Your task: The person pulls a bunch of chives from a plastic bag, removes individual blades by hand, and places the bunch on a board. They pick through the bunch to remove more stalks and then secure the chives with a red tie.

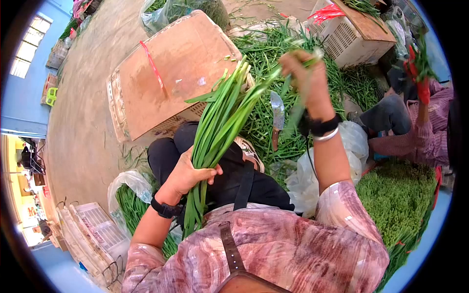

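Note:
A bunch of long flat green leaves (215, 124) stands up from my left hand (193, 173), whose fingers are wrapped round its lower part. Some stems lean out of the bunch toward the upper right. My right hand (305, 75) is raised above the leaf pile, closed round pale stem ends and loose leaves (295, 100); motion blurs them. A knife (277, 115) with a wide blade and brown handle lies on the pile of cut leaves (264, 63), just left of my right wrist. To the left of the bunch is a cardboard-topped crate (171, 68) with a red tie on it.
A clear bag of greens (134, 202) sits at lower left beside flattened crates (95, 234). Another crate (347, 41) holds red ties. At right, a co-worker's arm (422, 117) is close to a mass of green buds (398, 195). A plastic bag (351, 141) lies by my right forearm.

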Available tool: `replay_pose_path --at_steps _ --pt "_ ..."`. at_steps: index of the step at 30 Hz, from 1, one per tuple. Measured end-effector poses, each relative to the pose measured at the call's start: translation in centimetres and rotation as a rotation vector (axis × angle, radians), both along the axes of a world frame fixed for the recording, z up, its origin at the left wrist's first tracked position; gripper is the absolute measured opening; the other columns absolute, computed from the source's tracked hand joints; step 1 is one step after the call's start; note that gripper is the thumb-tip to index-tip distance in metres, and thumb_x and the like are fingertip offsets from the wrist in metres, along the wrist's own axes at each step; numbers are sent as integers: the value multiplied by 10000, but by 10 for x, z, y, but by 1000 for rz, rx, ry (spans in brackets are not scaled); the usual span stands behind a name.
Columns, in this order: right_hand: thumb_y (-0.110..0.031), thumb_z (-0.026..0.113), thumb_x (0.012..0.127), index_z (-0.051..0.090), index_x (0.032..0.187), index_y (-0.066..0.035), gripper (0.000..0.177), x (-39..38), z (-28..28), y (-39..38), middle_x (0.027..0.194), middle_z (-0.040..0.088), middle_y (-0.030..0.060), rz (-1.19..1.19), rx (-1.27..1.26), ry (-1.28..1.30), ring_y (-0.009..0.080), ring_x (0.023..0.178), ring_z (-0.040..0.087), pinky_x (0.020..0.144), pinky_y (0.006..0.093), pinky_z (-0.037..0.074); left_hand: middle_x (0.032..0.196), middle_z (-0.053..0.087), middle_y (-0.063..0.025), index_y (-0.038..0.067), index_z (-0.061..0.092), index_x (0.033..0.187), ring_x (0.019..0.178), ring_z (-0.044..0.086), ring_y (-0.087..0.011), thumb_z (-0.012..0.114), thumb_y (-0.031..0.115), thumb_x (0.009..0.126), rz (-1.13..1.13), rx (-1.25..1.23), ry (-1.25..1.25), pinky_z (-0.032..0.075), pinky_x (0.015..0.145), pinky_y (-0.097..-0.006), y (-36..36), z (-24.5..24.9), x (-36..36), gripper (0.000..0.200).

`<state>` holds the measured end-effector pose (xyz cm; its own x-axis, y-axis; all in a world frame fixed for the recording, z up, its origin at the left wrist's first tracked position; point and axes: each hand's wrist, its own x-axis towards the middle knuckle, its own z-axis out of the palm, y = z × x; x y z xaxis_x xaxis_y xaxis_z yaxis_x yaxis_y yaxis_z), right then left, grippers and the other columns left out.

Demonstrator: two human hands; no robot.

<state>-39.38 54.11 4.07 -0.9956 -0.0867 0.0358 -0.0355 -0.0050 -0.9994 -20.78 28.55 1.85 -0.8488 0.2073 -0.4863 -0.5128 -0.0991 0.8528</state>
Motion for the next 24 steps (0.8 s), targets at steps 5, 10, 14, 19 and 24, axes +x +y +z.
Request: replay_pose_path --at_steps 5,10,14,19,24 --pt "-176 689 792 637 820 -38 150 -90 -63 96 661 622 48 -499 -94 214 131 547 556 484 232 419 792 630 -118 3 478 1119 584 568 -129 674 -11 720 -9 7 29 476 524 -245 -9 -5 5 445" --pt "-280 769 703 387 1322 -17 773 -65 -62 107 1331 353 323 -387 1344 52 444 1102 520 899 449 456 804 633 -101 16 488 1130 569 559 -120 669 4 713 -16 -194 109 460 521 -240 -5 6 5 455" --pt "-315 655 851 530 1203 16 499 -23 -23 49 1033 659 146 14 306 -6 189 819 672 587 264 508 818 622 -79 89 402 1347 635 593 -147 631 -18 726 -22 -615 529 476 562 -278 2 -2 3 671" --pt "-206 627 876 559 1081 -2 297 8 -20 -16 842 649 84 160 -294 -251 125 673 634 488 203 455 694 475 -81 187 383 1410 605 532 -298 662 -18 633 -72 -1444 895 448 559 -391 -4 19 -4 850" --pt "-159 605 881 568 1024 -3 215 11 -47 -21 847 666 81 245 -276 -261 122 693 656 472 184 433 720 514 -87 121 382 1402 614 544 -291 643 -1 703 217 -1431 1092 449 570 -385 -25 13 -22 756"
